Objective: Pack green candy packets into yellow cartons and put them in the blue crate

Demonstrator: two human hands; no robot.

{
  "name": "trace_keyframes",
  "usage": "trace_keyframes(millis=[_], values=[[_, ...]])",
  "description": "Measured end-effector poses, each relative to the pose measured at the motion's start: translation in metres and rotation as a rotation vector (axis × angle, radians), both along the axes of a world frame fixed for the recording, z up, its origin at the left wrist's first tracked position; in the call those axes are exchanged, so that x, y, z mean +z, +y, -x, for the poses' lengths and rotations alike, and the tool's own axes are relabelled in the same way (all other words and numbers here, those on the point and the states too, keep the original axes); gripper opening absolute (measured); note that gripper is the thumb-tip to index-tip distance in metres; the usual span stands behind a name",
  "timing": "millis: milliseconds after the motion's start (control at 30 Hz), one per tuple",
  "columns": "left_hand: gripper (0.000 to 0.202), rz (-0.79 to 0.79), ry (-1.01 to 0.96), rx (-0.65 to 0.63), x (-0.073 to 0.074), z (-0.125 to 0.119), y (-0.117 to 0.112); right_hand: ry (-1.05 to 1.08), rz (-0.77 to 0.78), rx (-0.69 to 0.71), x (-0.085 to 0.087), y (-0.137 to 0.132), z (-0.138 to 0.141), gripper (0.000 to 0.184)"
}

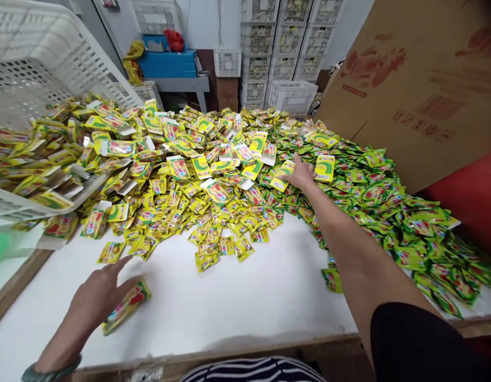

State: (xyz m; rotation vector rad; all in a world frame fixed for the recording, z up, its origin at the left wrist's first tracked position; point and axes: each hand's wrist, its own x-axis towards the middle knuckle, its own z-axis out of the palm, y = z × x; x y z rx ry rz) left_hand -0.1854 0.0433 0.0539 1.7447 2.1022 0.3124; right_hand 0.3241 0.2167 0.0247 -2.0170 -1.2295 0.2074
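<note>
Striped cloth point(253, 371) curves along the near edge of the smooth white worktop point(261, 286). On the worktop's left, the left hand point(98, 297) spreads thumb and forefinger beside a glossy, flat pack point(128, 307); whether it grips is unclear. Toward the worktop's far side, the right hand point(301, 174), loose-fingered, overlaps a stiff yellow carton point(280, 183). Crinkled green packets point(373, 196) mound on the worktop's right; a perforated plastic basket point(90, 58) tilts over its far left.

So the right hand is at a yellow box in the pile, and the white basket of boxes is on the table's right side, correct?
Not quite: the head view shows the white basket of boxes on the table's left side. The right hand is at a yellow box, as you said.
</note>
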Motion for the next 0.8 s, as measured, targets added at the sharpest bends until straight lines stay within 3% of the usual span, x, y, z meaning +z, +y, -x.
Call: trace_keyframes(millis=[67,167,267,367,467,533,633,700,800], values=[[0.055,-0.081,0.056,0.033,0.001,-0.018,0.001,-0.039,0.009,0.041,-0.007,-0.006,-0.003,0.057],[0.061,-0.107,-0.167,-0.085,-0.003,-0.069,0.006,-0.091,-0.174,0.112,-0.014,-0.035,0.016,0.043],[0.065,-0.326,-0.282,-0.244,-0.015,-0.127,0.010,-0.018,-0.339,0.215,-0.011,-0.077,0.053,0.034],[0.078,-0.551,-0.228,-0.438,-0.033,-0.173,0.007,0.143,-0.356,0.334,-0.004,-0.120,0.104,0.033],[0.077,-0.573,-0.261,-0.547,-0.051,-0.194,-0.001,0.463,-0.279,0.546,-0.005,-0.148,0.147,0.034],[0.065,-0.499,-0.342,-0.517,-0.060,-0.192,-0.003,0.610,-0.246,0.582,-0.012,-0.156,0.154,0.038],[0.050,-0.285,-0.629,-0.322,-0.069,-0.177,0.001,0.532,-0.286,0.388,-0.025,-0.164,0.120,0.039],[0.044,-0.111,-0.936,-0.164,-0.070,-0.170,0.006,0.247,-0.277,0.155,-0.033,-0.182,0.076,0.041],[0.041,0.077,-1.313,0.015,-0.065,-0.170,0.011,-0.206,-0.035,-0.164,-0.046,-0.232,0.015,0.054]])
